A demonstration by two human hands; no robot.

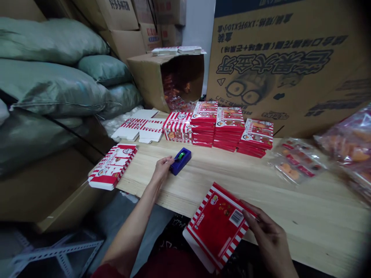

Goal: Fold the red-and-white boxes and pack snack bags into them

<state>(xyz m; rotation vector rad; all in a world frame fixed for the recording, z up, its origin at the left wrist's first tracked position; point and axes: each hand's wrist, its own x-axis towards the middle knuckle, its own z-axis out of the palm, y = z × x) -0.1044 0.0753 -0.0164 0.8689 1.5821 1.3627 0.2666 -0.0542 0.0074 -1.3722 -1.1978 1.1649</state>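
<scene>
Right hand [269,241] holds red carton [217,226], left [164,168] touches tape dispenser [180,161] near stacked cartons [228,127].

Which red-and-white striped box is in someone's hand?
The box gripped by the right hand, its red barcode side up, tilted over the table's near edge; the stacked striped boxes rest on the wooden table.

The table [292,220] is smooth, pale bare wood; on it sit a glossy blue plastic tape dispenser [180,161], a flat box [217,226] of glossy printed card, and clear plastic bags [298,161].
</scene>
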